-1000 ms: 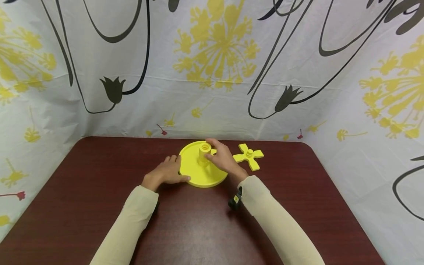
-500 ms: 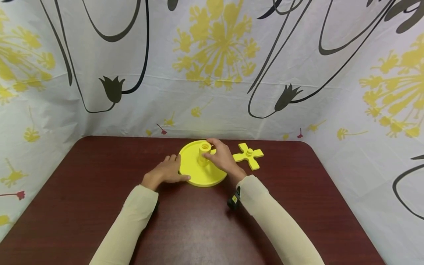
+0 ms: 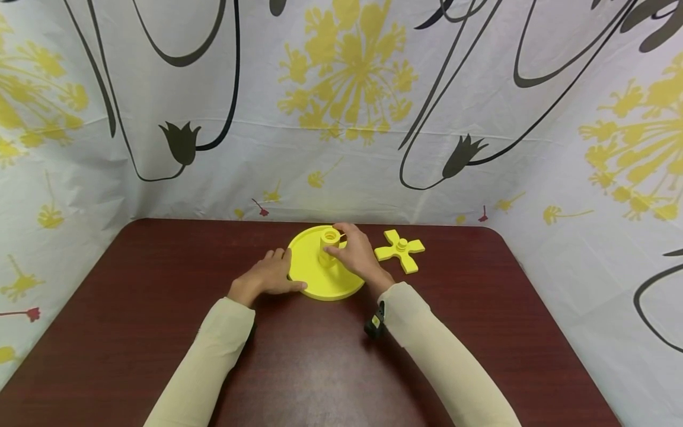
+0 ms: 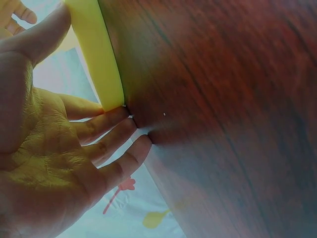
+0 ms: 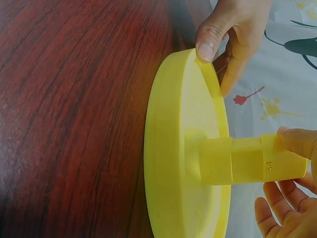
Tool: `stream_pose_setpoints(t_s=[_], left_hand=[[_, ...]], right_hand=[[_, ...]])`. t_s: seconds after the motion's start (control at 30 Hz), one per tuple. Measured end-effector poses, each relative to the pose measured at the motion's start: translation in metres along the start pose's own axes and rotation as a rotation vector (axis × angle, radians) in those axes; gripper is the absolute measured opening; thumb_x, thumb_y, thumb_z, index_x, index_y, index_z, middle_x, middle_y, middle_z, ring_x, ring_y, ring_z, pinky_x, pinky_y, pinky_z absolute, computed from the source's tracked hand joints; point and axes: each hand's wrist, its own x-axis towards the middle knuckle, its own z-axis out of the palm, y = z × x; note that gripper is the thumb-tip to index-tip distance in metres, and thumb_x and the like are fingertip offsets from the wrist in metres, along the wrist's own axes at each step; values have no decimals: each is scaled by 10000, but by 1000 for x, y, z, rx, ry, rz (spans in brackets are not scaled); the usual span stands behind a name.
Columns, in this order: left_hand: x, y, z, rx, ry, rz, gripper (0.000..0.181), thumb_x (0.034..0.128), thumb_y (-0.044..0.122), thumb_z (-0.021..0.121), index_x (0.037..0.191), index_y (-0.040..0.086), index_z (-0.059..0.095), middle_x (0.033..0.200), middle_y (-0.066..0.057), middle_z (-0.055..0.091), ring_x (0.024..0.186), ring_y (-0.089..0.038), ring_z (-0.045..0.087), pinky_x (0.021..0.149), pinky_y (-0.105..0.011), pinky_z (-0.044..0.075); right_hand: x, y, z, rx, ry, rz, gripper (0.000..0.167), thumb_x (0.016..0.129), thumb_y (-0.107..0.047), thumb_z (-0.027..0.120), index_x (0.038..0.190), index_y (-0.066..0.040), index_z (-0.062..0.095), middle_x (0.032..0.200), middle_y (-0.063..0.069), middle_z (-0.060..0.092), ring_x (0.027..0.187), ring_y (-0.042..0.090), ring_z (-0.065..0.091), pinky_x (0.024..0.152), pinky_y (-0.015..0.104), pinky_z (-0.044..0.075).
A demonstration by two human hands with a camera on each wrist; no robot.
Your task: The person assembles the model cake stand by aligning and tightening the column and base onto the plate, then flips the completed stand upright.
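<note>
From where I'm standing, the left hand (image 3: pixel 269 273) has the near-left of the rim: thumb hooked over the lip, forefinger along the outer side, the other fingers fanned apart with their tips down by the table (image 3: pixel 176 332). That looks a sound anchor; I'd ask it for a firm sideways hold, so the yellow disc (image 3: pixel 333 289) can neither spin nor skid, without tipping the edge.

The disc itself lies flat towards the far edge of the table, roughly in the middle. The yellow post (image 3: pixel 327 255) stands upright at its centre, marked 34 on the side, its hollow top facing up. I'd judge the step to be turning or pressing that post home, though its joint with the disc doesn't show whether it is tight. Upright matters most: any lean could make it bind.

The right hand (image 3: pixel 356 252) has the post's upper end clamped between thumb and fingers. Short, even twists with a little downward weight should serve best; a high grip gives leverage but may also tilt the post, so a lower one might be safer if it resists.

Just right of that wrist, the yellow cross (image 3: pixel 401 251) lies loose, round stub up, near enough to be bumped by a careless elbow or sleeve.
</note>
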Motion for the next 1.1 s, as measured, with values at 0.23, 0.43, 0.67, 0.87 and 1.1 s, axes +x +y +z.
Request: stream_pose_setpoints(t_s=[0.23, 0.43, 0.67, 0.87, 1.1], left_hand=[[0, -1, 0, -10, -10, -7, 1035, 905, 543, 647, 1557, -71, 129, 1542, -284, 253, 1387, -413, 289, 1110, -542, 320], [1, -2, 1, -11, -17, -12, 1040, 906, 546, 644, 1558, -71, 119, 1561, -285, 224, 1413, -414, 262, 1119, -541, 312], [1, -2, 1, -10, -12, -9, 1048, 901, 557, 645, 1558, -70, 121, 1555, -285, 236, 1407, -415, 269, 1118, -541, 312], [1, -1, 0, -9, -8, -8, 1038, 906, 546, 644, 1558, -71, 122, 1554, -288, 236, 1403, -416, 273, 1114, -541, 317], [0, 0, 1, -1, -1, -7, 1025, 913, 532, 641, 1556, -76, 124, 1554, -292, 236, 1401, -421, 277, 1112, -547, 318]], right_hand=[[0, 2, -5, 17, -69, -23, 654, 905, -283, 742, 1455, -55, 471, 1456, 124, 500, 1303, 329, 508, 1044, 479, 440], [0, 5, -7, 33, -94, -67, 602, 934, -168, 701, 1468, -55, 448, 1419, 132, 542, 1277, 301, 538, 1018, 452, 471], [0, 4, -8, 47, -92, -82, 572, 936, -119, 691, 1453, -27, 465, 1366, 144, 582, 1233, 294, 570, 1003, 432, 483], [-1, 3, -7, 52, -80, -66, 552, 934, -127, 696, 1436, -25, 489, 1354, 139, 591, 1225, 287, 573, 979, 424, 498], [0, 4, -4, 53, -61, -51, 541, 926, -133, 708, 1418, -26, 510, 1316, 129, 610, 1198, 275, 582, 948, 410, 515]])
